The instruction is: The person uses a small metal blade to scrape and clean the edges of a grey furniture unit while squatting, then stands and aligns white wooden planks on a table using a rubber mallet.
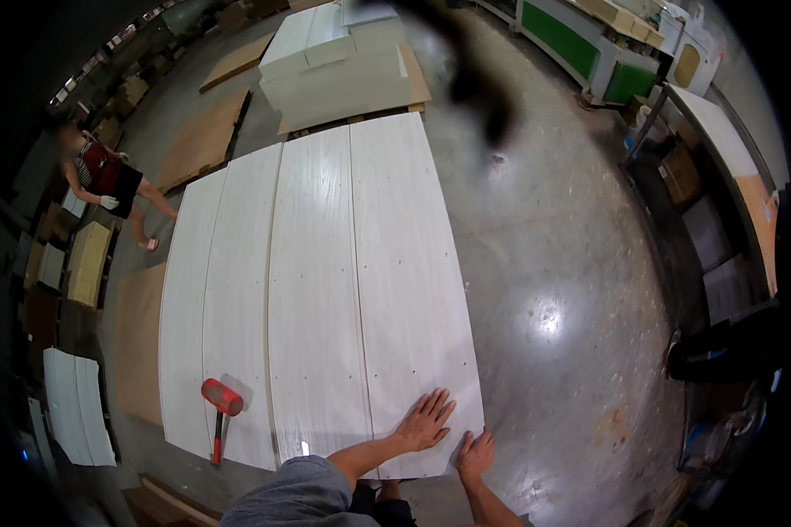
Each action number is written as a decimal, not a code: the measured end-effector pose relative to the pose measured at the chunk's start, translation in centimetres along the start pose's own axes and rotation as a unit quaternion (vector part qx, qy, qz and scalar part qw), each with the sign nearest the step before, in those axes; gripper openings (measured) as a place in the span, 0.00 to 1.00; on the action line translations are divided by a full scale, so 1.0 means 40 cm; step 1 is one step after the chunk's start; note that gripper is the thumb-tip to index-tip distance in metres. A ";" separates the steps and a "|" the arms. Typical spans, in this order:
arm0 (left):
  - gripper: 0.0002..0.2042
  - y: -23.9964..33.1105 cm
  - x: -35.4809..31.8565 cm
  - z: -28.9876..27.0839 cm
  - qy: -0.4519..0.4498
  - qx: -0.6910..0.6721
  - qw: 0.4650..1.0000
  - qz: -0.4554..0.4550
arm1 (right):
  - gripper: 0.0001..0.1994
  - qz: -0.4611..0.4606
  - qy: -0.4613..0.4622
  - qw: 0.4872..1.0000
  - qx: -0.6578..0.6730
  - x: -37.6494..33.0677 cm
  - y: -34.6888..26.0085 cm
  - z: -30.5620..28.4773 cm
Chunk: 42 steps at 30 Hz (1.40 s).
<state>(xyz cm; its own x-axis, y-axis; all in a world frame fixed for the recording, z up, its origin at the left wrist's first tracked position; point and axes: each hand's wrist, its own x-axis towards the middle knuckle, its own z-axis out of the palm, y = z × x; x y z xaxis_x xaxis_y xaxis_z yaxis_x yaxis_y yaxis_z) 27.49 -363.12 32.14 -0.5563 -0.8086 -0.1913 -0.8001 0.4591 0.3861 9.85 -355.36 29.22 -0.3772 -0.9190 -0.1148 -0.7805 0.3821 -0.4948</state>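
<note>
On white panel (pixel 404 290): left hand (pixel 424 422) flat (right hand (pixel 475 455) at edge).

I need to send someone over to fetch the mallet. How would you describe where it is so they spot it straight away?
Find the four long white panels laid side by side on the concrete floor. At their near left corner lies the mallet, head on the second panel, handle pointing off the near edge. It is the only red thing on the white boards.
</note>
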 end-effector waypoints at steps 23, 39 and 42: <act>0.33 -0.020 -0.006 0.009 0.002 0.012 1.000 0.017 | 0.24 0.020 -0.040 0.999 -0.017 -0.001 -0.004 0.007; 0.32 -0.001 -0.009 0.036 0.028 0.015 0.999 -0.002 | 0.26 0.025 -0.097 0.995 -0.030 -0.001 0.035 0.000; 0.33 0.001 -0.006 0.050 0.030 0.014 0.999 -0.012 | 0.26 0.016 -0.091 0.996 -0.009 -0.001 0.050 0.002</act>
<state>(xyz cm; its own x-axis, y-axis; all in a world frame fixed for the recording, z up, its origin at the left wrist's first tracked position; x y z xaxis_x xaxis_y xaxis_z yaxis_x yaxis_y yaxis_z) 27.16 -362.17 30.42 -0.5235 -0.8396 -0.1449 -0.8191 0.4492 0.3568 8.33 -354.58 28.18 -0.3065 -0.9082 -0.2851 -0.7791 0.4114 -0.4730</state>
